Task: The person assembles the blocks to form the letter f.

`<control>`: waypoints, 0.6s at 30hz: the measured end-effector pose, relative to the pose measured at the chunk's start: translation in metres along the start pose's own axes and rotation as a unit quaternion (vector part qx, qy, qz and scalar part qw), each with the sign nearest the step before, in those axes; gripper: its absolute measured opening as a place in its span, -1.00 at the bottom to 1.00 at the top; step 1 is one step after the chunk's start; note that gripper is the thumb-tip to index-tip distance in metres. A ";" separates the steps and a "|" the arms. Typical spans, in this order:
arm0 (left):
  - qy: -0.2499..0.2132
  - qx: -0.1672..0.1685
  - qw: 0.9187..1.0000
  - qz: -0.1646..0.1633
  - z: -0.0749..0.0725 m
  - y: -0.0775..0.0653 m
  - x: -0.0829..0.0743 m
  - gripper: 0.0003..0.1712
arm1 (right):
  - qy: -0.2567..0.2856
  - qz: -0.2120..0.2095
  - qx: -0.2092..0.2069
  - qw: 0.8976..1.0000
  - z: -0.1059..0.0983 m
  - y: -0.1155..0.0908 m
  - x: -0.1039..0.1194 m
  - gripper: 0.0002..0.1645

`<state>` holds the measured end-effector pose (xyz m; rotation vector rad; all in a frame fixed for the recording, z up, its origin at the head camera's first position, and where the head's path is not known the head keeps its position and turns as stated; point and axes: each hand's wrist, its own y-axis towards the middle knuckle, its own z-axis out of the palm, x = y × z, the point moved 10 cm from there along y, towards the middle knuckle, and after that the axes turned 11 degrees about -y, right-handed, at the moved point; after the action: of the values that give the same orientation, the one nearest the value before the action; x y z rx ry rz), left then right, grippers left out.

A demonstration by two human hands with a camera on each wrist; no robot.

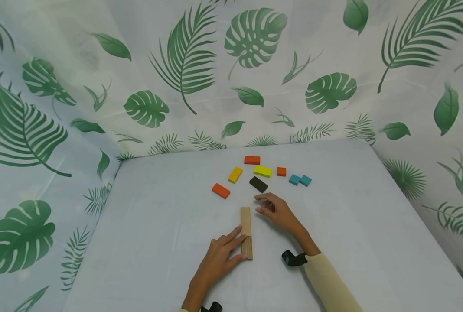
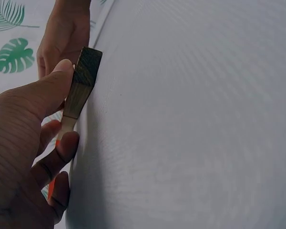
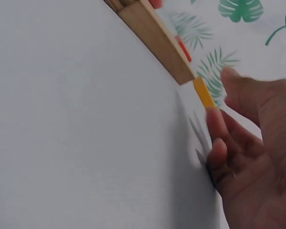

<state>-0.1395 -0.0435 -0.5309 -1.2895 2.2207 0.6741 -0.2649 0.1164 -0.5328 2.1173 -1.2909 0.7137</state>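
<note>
This looks like a small screened-off booth, though whether it stands in a home, a lab or an office cannot be told. A plain white surface [image 1: 145,242] spreads beneath the left hand [image 1: 217,258] and right hand [image 1: 278,212]. Pale sheeting [image 1: 204,121] printed with green leaves rises beyond them and to either side, enclosing the surface like fabric walls.

Walls [image 1: 313,39]: white fabric, green leaf print | Tabletop [image 1: 138,238]: plain, pale | Light: soft
</note>
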 end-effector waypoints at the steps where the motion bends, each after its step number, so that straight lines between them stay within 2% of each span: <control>1: 0.000 0.000 1.000 0.001 0.000 0.000 0.000 -0.34 | -0.007 0.008 -0.018 1.000 -0.005 0.003 -0.004 -0.58; 4: 0.003 -0.002 1.000 0.007 -0.003 0.000 -0.002 -0.33 | -0.033 0.033 -0.052 0.998 -0.016 0.014 -0.017 -0.60; 7: 0.002 0.000 1.000 0.010 -0.004 0.000 -0.003 -0.32 | -0.055 0.016 -0.049 0.997 -0.020 0.027 -0.023 -0.53; 10: 0.001 0.010 1.000 0.012 -0.004 0.000 -0.003 -0.29 | -0.067 -0.033 -0.019 0.997 -0.018 0.040 -0.023 -0.41; 13: -0.002 0.026 1.000 0.007 -0.002 0.001 -0.001 -0.27 | -0.092 -0.076 0.016 0.993 -0.013 0.050 -0.021 -0.32; 18: -0.013 0.047 0.999 -0.008 0.000 0.003 0.001 -0.25 | -0.150 -0.096 0.074 0.981 -0.003 0.063 -0.020 -0.30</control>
<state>-0.1432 -0.0429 -0.5313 -1.2430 2.1927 0.5694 -0.3307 0.1068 -0.5329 2.5064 -1.1890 0.4306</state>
